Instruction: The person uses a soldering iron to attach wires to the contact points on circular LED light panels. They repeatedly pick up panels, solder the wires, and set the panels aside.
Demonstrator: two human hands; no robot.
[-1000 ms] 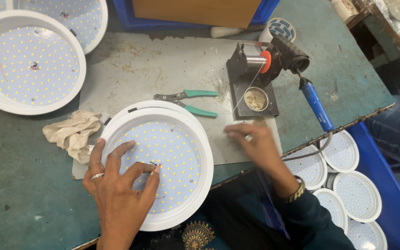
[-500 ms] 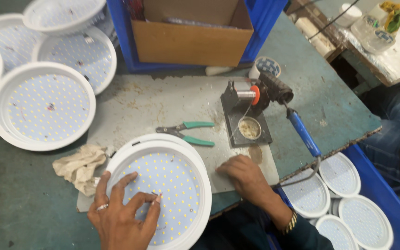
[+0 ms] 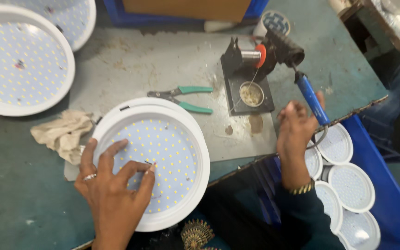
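Panels of the same round white kind (image 3: 21, 65) were noted far to the left, well beyond the left hand. A crumpled beige rag (image 3: 63, 132) lay just left of that hand. The left hand (image 3: 112, 187) was spread over a round white LED panel (image 3: 156, 162), fingers resting on its dotted face, thumb and forefinger pinched on a thin wire at the surface. Green-handled pliers (image 3: 184, 97) were observed above the panel, between the two hands. A black solder stand (image 3: 251, 76) with spool and small tin was set just left of the right hand. The right hand (image 3: 297, 129) was closed around the blue handle of a soldering iron (image 3: 311, 97), held upright. Smaller white panels (image 3: 348, 185) were stacked in a blue bin right of and below that hand.
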